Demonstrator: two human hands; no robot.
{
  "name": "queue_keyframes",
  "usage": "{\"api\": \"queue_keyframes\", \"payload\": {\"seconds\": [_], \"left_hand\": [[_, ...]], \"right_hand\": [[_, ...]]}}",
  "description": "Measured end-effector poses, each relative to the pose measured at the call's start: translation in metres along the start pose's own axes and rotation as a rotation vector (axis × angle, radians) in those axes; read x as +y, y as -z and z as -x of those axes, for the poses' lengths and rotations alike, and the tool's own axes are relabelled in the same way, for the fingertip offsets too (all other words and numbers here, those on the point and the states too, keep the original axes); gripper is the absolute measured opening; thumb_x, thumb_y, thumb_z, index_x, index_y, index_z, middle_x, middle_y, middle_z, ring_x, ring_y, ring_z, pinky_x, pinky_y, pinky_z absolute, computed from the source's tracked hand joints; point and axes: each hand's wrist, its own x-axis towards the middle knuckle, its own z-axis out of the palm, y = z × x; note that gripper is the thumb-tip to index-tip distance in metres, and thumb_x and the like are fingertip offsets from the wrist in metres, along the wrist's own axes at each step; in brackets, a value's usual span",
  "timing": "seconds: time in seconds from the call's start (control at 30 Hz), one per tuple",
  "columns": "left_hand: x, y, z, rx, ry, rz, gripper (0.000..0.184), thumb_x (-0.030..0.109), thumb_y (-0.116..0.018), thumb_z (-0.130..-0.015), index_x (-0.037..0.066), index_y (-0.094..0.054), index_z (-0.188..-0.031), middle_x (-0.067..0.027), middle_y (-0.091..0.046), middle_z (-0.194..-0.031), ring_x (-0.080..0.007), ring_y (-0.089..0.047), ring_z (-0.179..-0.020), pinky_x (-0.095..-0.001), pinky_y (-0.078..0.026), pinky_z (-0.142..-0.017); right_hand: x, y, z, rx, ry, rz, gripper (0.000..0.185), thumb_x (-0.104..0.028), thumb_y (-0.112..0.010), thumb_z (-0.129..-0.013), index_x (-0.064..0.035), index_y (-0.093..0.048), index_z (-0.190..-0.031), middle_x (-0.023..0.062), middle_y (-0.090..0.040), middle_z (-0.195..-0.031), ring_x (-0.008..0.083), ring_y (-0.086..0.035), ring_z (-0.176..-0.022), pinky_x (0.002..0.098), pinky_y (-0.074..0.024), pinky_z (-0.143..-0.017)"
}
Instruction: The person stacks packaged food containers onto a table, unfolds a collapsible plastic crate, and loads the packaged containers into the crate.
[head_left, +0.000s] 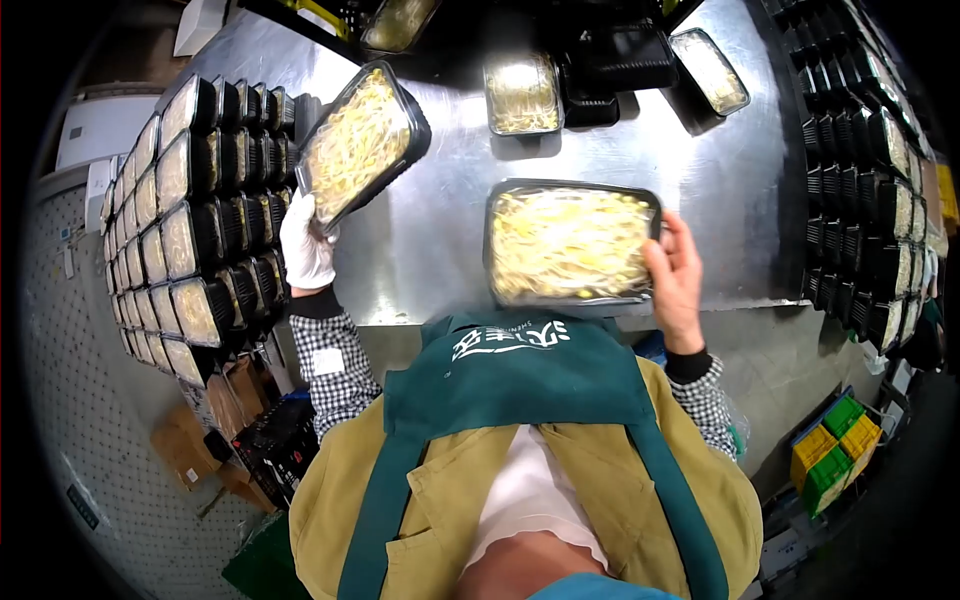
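My left hand (308,245), in a white glove, grips the lower end of a black tray of bean sprouts (362,142). That tray is tilted, its top facing me, beside the stacked packs on the left. My bare right hand (674,275) holds the right end of a second tray of bean sprouts (572,245), thumb over the rim and fingers around the outer side. This second tray faces up near the front edge of the metal table (440,240). Whether it rests on the table or is lifted, I cannot tell.
Filled packs stand stacked in rows on the left (180,240) and on the right (880,190). Toward the back are a sprout pack (523,95), black empty trays (625,60) and another pack (712,72). Green and yellow crates (835,450) sit on the floor at right.
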Motion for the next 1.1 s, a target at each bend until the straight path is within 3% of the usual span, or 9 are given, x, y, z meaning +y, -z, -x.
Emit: {"api": "queue_keyframes", "payload": {"seconds": [0.07, 0.17, 0.3, 0.47, 0.57, 0.63, 0.7, 0.77, 1.1], "left_hand": [[0.019, -0.019, 0.024, 0.095, -0.032, 0.018, 0.04, 0.014, -0.056, -0.089, -0.002, -0.049, -0.125, -0.0074, -0.064, -0.108, -0.0109, -0.064, -0.079, -0.0195, -0.051, -0.062], [0.031, -0.06, 0.057, 0.072, -0.041, -0.109, 0.04, 0.012, -0.06, -0.088, -0.004, -0.051, -0.123, -0.0093, -0.062, -0.111, -0.0143, -0.061, -0.095, -0.0261, -0.049, -0.084], [0.01, -0.127, 0.083, -0.133, 0.098, -0.159, 0.043, 0.006, -0.058, -0.087, -0.005, -0.049, -0.127, -0.0076, -0.062, -0.112, -0.0099, -0.058, -0.092, -0.0235, -0.047, -0.082], [-0.013, -0.148, 0.092, -0.297, 0.252, -0.494, 0.049, 0.01, -0.058, -0.088, -0.001, -0.044, -0.134, -0.0054, -0.063, -0.103, -0.0053, -0.054, -0.085, -0.0206, -0.045, -0.078], [-0.008, -0.161, 0.1, -0.126, -0.125, -0.986, 0.056, 0.016, -0.06, -0.084, 0.002, -0.043, -0.135, -0.0153, -0.057, -0.114, -0.0182, -0.056, -0.087, -0.0287, -0.047, -0.078], [-0.005, -0.173, 0.107, -0.083, -0.664, -1.387, 0.06, 0.023, -0.063, -0.082, 0.007, -0.043, -0.136, -0.0186, -0.047, -0.131, -0.0345, -0.049, -0.111, -0.0391, -0.041, -0.094], [-0.003, -0.2, 0.117, -0.317, -0.883, -1.487, 0.058, 0.033, -0.061, -0.082, 0.012, -0.046, -0.134, -0.0189, -0.042, -0.137, -0.0358, -0.038, -0.127, -0.0518, -0.026, -0.105], [-0.018, -0.221, 0.117, -0.529, -0.698, -1.51, 0.058, 0.038, -0.058, -0.082, 0.016, -0.045, -0.135, -0.0177, -0.036, -0.141, -0.0376, -0.03, -0.132, -0.0552, -0.017, -0.109], [-0.035, -0.175, 0.13, -0.451, -0.817, -1.317, 0.054, 0.042, -0.046, -0.087, 0.017, -0.045, -0.135, -0.0119, -0.038, -0.142, -0.0363, -0.028, -0.135, -0.062, -0.014, -0.107]], "right_hand": [[0.006, -0.012, 0.001, -0.029, 0.058, -0.009, 0.043, -0.002, -0.052, -0.091, 0.0005, -0.039, -0.131, -0.0019, -0.054, -0.081, 0.0023, -0.049, -0.07, 0.0166, -0.0409, -0.063], [0.004, -0.014, 0.002, 0.031, 0.061, 0.039, 0.041, -0.002, -0.053, -0.09, -0.0005, -0.041, -0.13, -0.0041, -0.051, -0.075, 0.0013, -0.047, -0.066, 0.016, -0.039, -0.059], [0.003, -0.012, 0.005, -0.022, 0.102, 0.038, 0.04, -0.003, -0.055, -0.09, -0.0007, -0.043, -0.128, -0.007, -0.044, -0.07, 0.0001, -0.04, -0.061, 0.0157, -0.0337, -0.055], [0.009, -0.002, 0.005, -0.171, 0.258, 0.047, 0.045, -0.008, -0.056, -0.091, -0.0002, -0.039, -0.133, 0.0087, -0.056, -0.116, 0.0127, -0.056, -0.102, 0.0234, -0.0455, -0.086], [0.016, -0.002, 0.006, -0.128, 0.184, -0.042, 0.04, -0.014, -0.048, -0.097, 0.001, -0.041, -0.132, 0.0077, -0.058, -0.114, 0.0101, -0.057, -0.097, 0.0229, -0.0472, -0.083], [0.03, 0.011, 0.001, -0.098, 0.085, -0.037, 0.038, -0.019, -0.046, -0.098, 0.0014, -0.044, -0.13, 0.0088, -0.06, -0.111, 0.0101, -0.058, -0.094, 0.0232, -0.0478, -0.08], [0.063, 0.03, -0.013, -0.054, 0.083, 0.078, 0.036, -0.02, -0.046, -0.097, 0.0012, -0.048, -0.126, 0.0087, -0.064, -0.102, 0.0145, -0.06, -0.09, 0.0264, -0.0482, -0.08], [0.091, 0.045, -0.022, -0.005, 0.069, 0.182, 0.035, -0.02, -0.046, -0.097, 0.0011, -0.05, -0.124, 0.0087, -0.066, -0.097, 0.0167, -0.061, -0.088, 0.0281, -0.0484, -0.08], [0.106, 0.021, 0.006, -0.049, 0.097, 0.228, 0.031, -0.01, -0.05, -0.091, 0.0015, -0.052, -0.12, 0.009, -0.066, -0.097, 0.0174, -0.061, -0.087, 0.0292, -0.0485, -0.079]]}}
